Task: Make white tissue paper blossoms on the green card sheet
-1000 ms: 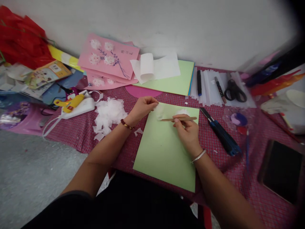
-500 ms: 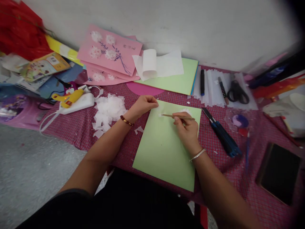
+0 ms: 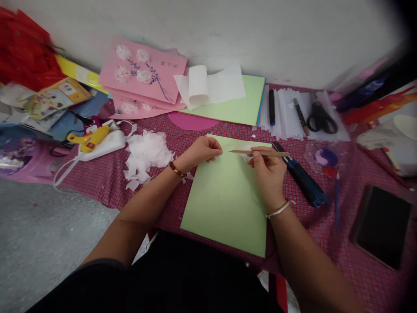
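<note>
A sheet of light green paper [image 3: 224,204] lies in front of me on the checked cloth. Over its upper left edge, my left hand [image 3: 206,152] is closed in a pinch, with a small piece of white paper [image 3: 217,158] showing at the fingertips. My right hand [image 3: 269,174] grips a thin wooden stick [image 3: 270,153], its pointed end aimed left toward the other hand, just above the sheet. A white paper tuft [image 3: 246,148] rests on the upper right of the sheet, partly covered by the stick and fingers. Cut white paper pieces [image 3: 148,152] are heaped left of the sheet.
Right of the sheet lies a utility knife [image 3: 304,182], with scissors [image 3: 322,119] and markers [image 3: 272,106] behind. A yellow glue gun [image 3: 89,138] rests on a white power strip [image 3: 107,145] at left. Pink flower cards [image 3: 143,69] lean by the wall; a dark tablet [image 3: 382,226] lies at right.
My right hand has moved right with the stick, whose tip has left the spot on the sheet. My left hand has come slightly right and down, still pinched.
</note>
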A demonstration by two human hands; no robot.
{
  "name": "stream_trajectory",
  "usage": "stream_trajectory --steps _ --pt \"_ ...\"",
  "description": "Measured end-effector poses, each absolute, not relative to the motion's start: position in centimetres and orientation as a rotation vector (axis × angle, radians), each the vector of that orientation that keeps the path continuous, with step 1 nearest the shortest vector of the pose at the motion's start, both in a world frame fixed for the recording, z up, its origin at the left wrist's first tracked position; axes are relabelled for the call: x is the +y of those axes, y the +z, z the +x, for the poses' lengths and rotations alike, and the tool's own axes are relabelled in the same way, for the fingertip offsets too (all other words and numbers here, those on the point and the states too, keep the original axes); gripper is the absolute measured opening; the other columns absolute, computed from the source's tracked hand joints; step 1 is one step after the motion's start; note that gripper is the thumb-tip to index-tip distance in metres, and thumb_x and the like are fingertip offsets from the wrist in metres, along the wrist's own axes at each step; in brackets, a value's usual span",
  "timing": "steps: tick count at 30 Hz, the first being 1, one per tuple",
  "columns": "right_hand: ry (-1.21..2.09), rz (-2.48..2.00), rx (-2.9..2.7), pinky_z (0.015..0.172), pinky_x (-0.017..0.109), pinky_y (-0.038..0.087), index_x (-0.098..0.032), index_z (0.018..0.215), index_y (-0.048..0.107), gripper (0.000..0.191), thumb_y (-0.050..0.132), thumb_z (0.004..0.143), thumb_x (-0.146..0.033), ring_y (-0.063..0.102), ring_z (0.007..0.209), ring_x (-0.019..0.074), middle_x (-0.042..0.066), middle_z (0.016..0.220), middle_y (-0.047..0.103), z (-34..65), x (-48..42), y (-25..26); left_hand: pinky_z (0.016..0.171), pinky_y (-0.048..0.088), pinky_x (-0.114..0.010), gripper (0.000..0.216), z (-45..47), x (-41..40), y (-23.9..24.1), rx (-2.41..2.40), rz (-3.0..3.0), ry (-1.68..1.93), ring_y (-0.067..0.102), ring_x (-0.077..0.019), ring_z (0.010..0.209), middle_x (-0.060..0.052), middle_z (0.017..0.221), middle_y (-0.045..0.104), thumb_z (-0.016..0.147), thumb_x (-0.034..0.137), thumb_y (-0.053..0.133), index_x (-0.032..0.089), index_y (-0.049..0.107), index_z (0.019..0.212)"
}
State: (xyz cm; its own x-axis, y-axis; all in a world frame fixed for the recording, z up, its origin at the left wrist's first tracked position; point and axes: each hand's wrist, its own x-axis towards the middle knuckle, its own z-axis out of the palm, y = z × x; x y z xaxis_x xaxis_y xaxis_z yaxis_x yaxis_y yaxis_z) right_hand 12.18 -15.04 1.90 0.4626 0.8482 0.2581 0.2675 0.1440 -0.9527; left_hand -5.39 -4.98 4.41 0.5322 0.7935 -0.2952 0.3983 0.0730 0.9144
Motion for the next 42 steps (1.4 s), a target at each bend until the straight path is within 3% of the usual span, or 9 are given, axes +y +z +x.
stream_trajectory --steps 13,20,30,42 --pt "0.528 -1.378 -1.048 0.057 0.026 0.049 -0.019 0.086 0.067 0.014 0.058 0.086 -0.030 0.057 0.061 0.0113 0.002 0.083 0.065 12.7 -14.9 1.6 0.049 0.030 -0.019 0.010 -4.7 -5.7 4.9 0.893 1.556 0.397 0.043 -0.0049 0.051 0.004 0.060 0.052 0.076 0.024 0.059 0.014 0.056 0.074" --pt "0.513 -1.377 -1.088 0.057 0.027 0.047 -0.020 0.086 0.067 0.013 0.057 0.087 -0.029 0.057 0.061 0.0117 0.002 0.086 0.066 12.7 -15.1 1.5 0.060 0.038 -0.022 0.006 -4.0 -4.6 2.9 1.100 2.089 0.473 0.051 -0.0095 0.065 -0.001 0.070 0.059 0.070 0.014 0.059 0.013 0.065 0.067" --pt "0.587 -1.388 -1.199 0.058 0.028 0.049 -0.020 0.088 0.068 0.014 0.058 0.086 -0.030 0.058 0.063 0.0122 0.002 0.089 0.065 11.8 -15.1 0.7 0.050 0.033 -0.021 0.007 -3.9 -4.8 3.8 1.149 1.953 0.385 0.047 -0.0074 0.054 0.001 0.058 0.057 0.065 0.012 0.056 0.011 0.061 0.060" --pt "0.592 -1.409 -1.183 0.055 0.028 0.048 -0.019 0.086 0.068 0.015 0.058 0.085 -0.029 0.057 0.060 0.0117 0.003 0.087 0.066 11.5 -15.1 0.8 0.049 0.032 -0.020 0.007 -3.9 -4.7 3.6 1.130 1.874 0.368 0.045 -0.0069 0.053 0.002 0.056 0.055 0.064 0.012 0.055 0.011 0.060 0.059"
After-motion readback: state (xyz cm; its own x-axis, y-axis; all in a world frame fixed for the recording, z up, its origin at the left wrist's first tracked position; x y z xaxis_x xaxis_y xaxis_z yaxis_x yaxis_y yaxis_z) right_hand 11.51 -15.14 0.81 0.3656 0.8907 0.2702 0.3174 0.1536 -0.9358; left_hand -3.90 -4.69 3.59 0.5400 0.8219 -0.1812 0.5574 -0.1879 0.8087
